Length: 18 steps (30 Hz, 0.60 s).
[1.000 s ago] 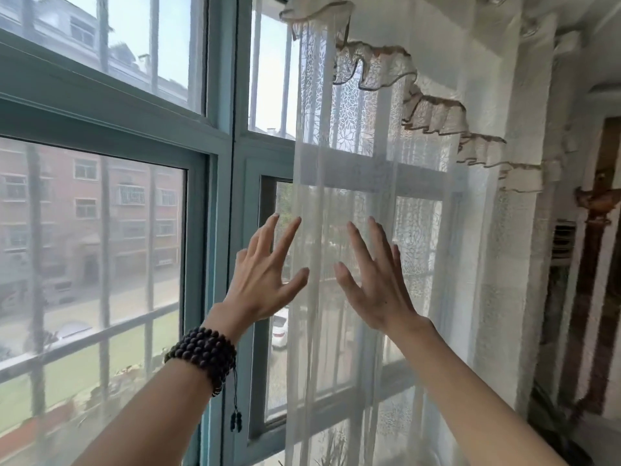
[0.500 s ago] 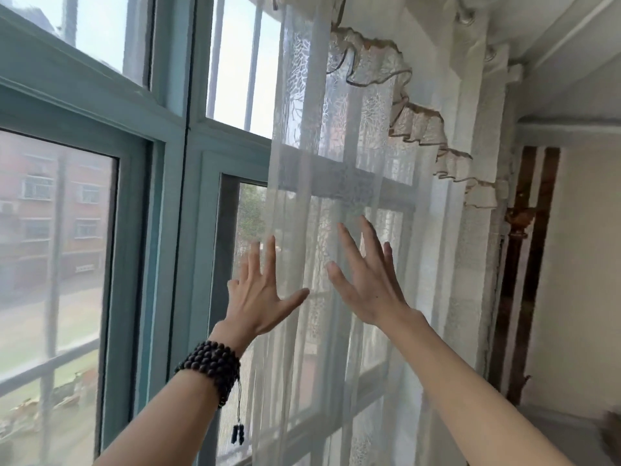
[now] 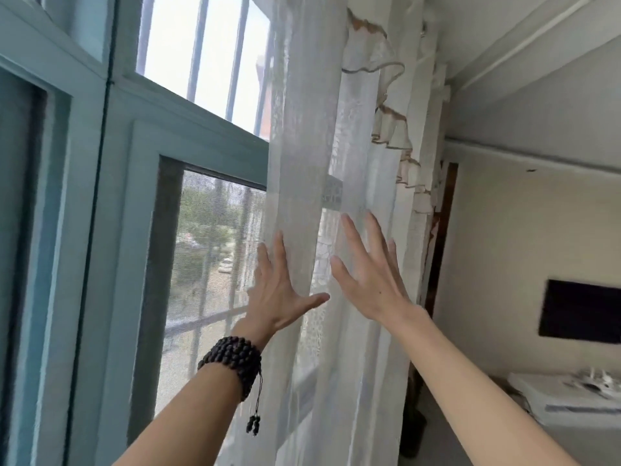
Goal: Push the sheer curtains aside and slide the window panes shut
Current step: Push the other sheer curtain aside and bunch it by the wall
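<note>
**Ana:** Teal window frame (image 3: pixel 188 129) fills the left of the view, with a cream side wall and a dark screen (image 3: pixel 579 309) on it off to the right. How far along is this, do you think?

**Ben:** Part way through the first step, I'd say. Look at the sheer curtain (image 3: pixel 302 163): it hangs bunched into folds right of centre, and the lower pane opening (image 3: pixel 208 280) to its left is uncovered, showing mesh, bars and trees outside.

**Ana:** So the curtain is mostly aside?

**Ben:** On that stretch, yes. Fabric covers the frame further right, so I can't tell whether a pane sits behind it or how it stands.

**Ana:** And the hands?

**Ben:** Both are flat with fingers straight and spread, gripping nothing. Left hand (image 3: pixel 279 290) presses against the curtain's left edge, its thumb pointing right. Right hand (image 3: pixel 368 280) lies on the folds just beside it, the two hands near but apart.

**Ana:** Nothing on the panes themselves?

**Ben:** No hand touches the frame, so sliding the panes shut looks like it's all left to do

**Ana:** Smallest detail?

**Ben:** Dark bead bracelet (image 3: pixel 235 364) on the left wrist, its tassel hanging down
</note>
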Tool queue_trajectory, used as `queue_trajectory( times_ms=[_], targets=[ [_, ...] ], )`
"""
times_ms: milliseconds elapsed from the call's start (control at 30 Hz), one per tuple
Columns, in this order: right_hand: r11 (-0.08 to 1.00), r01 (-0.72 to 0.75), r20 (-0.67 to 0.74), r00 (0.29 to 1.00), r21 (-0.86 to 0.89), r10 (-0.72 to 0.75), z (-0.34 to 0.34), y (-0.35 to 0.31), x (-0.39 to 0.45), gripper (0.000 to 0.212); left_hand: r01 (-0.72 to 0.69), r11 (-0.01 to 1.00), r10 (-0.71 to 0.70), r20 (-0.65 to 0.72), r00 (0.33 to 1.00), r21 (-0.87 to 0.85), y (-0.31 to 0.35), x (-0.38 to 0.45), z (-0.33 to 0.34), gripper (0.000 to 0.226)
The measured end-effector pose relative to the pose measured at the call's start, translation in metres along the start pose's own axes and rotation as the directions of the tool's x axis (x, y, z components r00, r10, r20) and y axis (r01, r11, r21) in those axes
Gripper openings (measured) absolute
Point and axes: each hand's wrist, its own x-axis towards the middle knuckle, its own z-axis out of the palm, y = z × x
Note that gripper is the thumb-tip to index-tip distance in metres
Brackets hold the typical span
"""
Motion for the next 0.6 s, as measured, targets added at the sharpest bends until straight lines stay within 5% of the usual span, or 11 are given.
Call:
queue_trajectory(
  times_ms=[367, 600],
  targets=[
    [0.853, 0.251, 0.053, 0.965, -0.457, -0.256, -0.016, -0.02, 0.112, 0.069, -0.092, 0.987, 0.103, 0.078, 0.992, -0.133, -0.012, 0.025, 0.045, 0.144],
    [0.935, -0.041, 0.043, 0.997, -0.353, 0.06, 0.029, -0.026, 0.131, 0.097, -0.102, 0.963, 0.122, 0.067, 0.99, -0.25, -0.019, 0.025, 0.052, 0.143]
  ],
)
